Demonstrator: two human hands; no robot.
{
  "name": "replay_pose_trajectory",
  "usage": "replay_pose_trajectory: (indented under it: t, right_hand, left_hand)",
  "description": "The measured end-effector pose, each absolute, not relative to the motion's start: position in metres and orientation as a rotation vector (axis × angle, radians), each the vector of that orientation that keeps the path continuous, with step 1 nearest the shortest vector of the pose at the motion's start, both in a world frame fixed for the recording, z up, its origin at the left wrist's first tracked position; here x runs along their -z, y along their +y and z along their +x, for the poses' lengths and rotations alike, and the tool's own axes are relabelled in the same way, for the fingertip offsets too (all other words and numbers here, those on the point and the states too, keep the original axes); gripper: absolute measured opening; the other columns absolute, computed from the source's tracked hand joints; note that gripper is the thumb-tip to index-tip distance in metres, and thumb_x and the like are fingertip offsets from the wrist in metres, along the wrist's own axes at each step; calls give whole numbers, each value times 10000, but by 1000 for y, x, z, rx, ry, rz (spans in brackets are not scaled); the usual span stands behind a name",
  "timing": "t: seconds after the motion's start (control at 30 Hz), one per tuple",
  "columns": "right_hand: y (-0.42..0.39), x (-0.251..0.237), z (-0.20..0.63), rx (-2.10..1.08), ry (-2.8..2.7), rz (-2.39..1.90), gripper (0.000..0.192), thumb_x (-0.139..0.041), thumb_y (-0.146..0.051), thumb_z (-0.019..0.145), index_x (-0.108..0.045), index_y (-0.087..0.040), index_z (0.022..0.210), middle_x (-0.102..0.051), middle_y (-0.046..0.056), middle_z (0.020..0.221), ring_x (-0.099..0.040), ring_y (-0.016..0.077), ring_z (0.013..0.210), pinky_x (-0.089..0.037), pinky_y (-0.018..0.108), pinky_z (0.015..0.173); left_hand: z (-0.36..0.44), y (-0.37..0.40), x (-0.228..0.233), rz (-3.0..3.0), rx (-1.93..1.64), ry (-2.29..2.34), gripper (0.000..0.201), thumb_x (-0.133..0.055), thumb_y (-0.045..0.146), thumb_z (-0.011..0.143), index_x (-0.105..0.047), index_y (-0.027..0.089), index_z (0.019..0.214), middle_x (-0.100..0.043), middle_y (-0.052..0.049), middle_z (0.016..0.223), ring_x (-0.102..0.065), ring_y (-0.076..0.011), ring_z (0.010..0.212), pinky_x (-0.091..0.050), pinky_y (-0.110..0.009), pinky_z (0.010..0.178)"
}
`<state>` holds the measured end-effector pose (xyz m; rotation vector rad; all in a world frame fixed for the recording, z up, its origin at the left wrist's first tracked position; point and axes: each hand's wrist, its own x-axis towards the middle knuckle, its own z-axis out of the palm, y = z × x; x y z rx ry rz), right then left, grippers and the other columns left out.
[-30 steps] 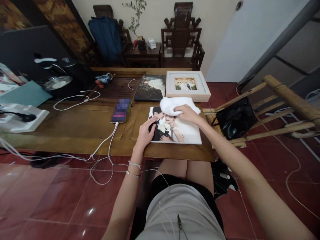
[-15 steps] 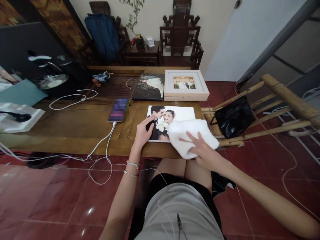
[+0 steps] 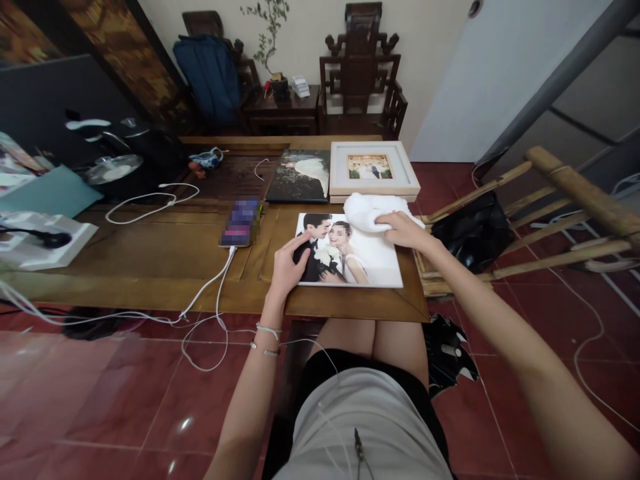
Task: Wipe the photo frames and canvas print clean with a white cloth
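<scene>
A frameless photo print of a couple lies flat near the front edge of the wooden table. My left hand presses on its left edge, fingers spread. My right hand holds a bunched white cloth against the print's far right corner.
Behind the print lie a dark photo and a white framed picture. A phone on a white cable sits left of the print. A black bag rests on a bamboo chair at right. Kettle, tray and papers crowd the table's left end.
My right hand swept the cloth from the print's top down to its near right corner, then back up to the far right corner. The left hand stayed put.
</scene>
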<state>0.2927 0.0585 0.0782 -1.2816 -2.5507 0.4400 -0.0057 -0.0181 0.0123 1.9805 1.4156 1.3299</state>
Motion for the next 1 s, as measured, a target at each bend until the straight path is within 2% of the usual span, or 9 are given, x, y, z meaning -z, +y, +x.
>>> replay_pose_trajectory:
  t: [0.07,0.17,0.27,0.37,0.53,0.73,0.83,0.93,1.0]
  right_hand:
    - [63,-78,292,-440,-2532,-1277,533,-397,-34,609,-704,-123,1036,-700,99,1136,-605,284,1131,-441,382,987]
    - [42,-72,288,-360,-2574,-1290,579,-379,-3,611,-675,-122,1095,-665,120,1205,-456,314,1299,-313,537,1079]
    - [-3,-63,286,-320,-2609,-1283,572,-391,24,601,-663,-129,1080,-539,162,1366,-275,324,1400,-193,655,1092]
    - [-55,-61,287,-378,-2648,-1174,535,-383,53,580,-679,-161,971,-433,128,1461,-185,310,1427,-147,676,1104]
    - [-112,-72,290,-480,-2786,-1069,503,-361,79,530,-673,-180,827,-458,60,1448,-121,296,1441,-100,668,1129]
    - [-87,-75,284,-502,-2789,-1090,514,-381,58,569,-678,-166,923,-434,120,1462,-219,276,1423,-140,605,1148]
    - [-40,-77,279,-507,-2738,-1147,549,-380,44,581,-679,-170,989,-567,117,1344,-296,281,1397,-183,608,1131]
    - [15,-82,276,-530,-2670,-1161,561,-375,20,596,-685,-161,1027,-688,83,1157,-497,285,1269,-305,540,1095]
    - [46,-85,277,-536,-2616,-1176,548,-386,-8,606,-693,-145,1038,-696,79,1144,-594,272,1152,-405,438,1032]
  left_hand:
    - [-5,-18,-12,1977,-1330,1413,312,-547,218,880,-654,200,1173,-655,-83,1242,-600,-230,1182,-452,-449,1055]
    - [-4,-18,-12,1980,-1323,1404,298,-534,215,885,-663,207,1153,-655,-77,1242,-595,-228,1190,-443,-456,1065]
    - [-4,-18,-12,1976,-1337,1393,298,-529,216,887,-662,206,1154,-626,-78,1287,-541,-233,1257,-410,-463,1094]
    - [-3,-18,-13,1983,-1320,1364,304,-512,217,897,-659,208,1163,-600,-77,1322,-503,-237,1293,-387,-482,1108]
    - [-2,-18,-16,2003,-1257,1341,313,-476,216,913,-657,223,1169,-607,-69,1314,-545,-224,1253,-398,-466,1100]
    - [-3,-18,-14,2022,-1237,1355,335,-463,224,922,-628,198,1212,-540,-92,1388,-484,-233,1310,-361,-471,1122]
    - [-5,-17,-11,2025,-1225,1393,355,-472,247,920,-602,195,1247,-479,-100,1442,-446,-238,1340,-335,-466,1138]
    - [-6,-16,-10,2021,-1173,1379,394,-458,265,930,-551,202,1307,-466,-101,1452,-434,-229,1348,-316,-458,1147]
    - [-7,-15,-10,2030,-1136,1347,415,-439,274,941,-512,213,1345,-448,-91,1467,-394,-220,1374,-284,-463,1160]
